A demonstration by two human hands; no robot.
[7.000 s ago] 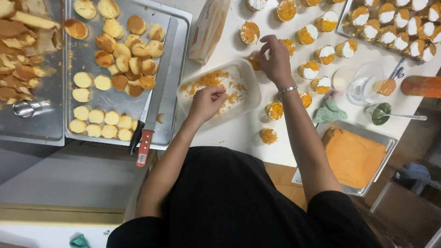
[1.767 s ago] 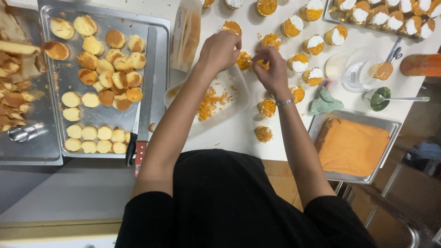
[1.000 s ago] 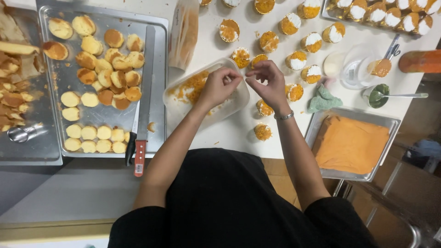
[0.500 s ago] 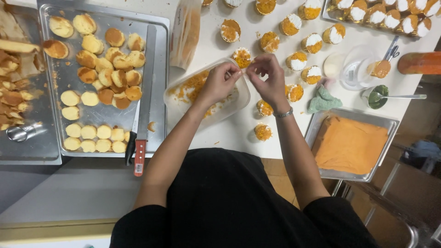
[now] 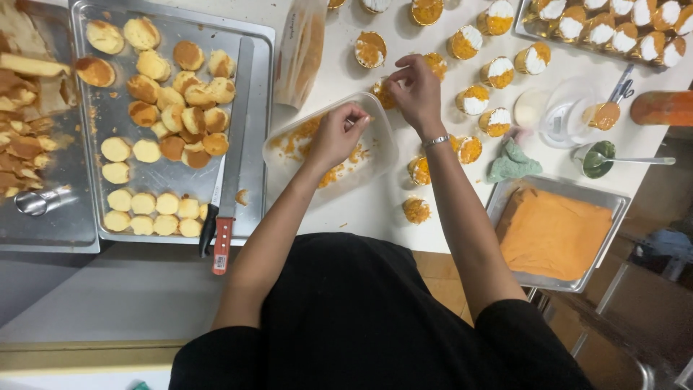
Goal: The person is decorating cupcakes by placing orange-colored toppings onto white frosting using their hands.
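Observation:
My left hand (image 5: pixel 338 135) hovers over a clear plastic tub (image 5: pixel 383 154) that holds orange crumbs, fingers pinched together; whether crumbs are in them I cannot tell. My right hand (image 5: pixel 416 88) is just past the tub's far corner, fingers pinched above a small orange-topped cup cake (image 5: pixel 382 94). A bracelet sits on that wrist. More small cup cakes, some orange-topped like this cake (image 5: pixel 370 49) and some with white cream like that cake (image 5: pixel 474 100), stand around the right hand on the white table (image 5: pixel 361 213).
A metal tray (image 5: pixel 254 115) with round sponge discs and a long red-handled knife (image 5: pixel 227 170) lies left. A second tray (image 5: pixel 606 198) with an orange sheet is at right. A green cloth (image 5: pixel 510 162), a clear jug, a green bowl with spoon and a tall bag (image 5: pixel 302 50) stand nearby.
My left hand has dropped from near the right hand down over the tub. My right hand has shifted slightly toward the cake at the tub's corner.

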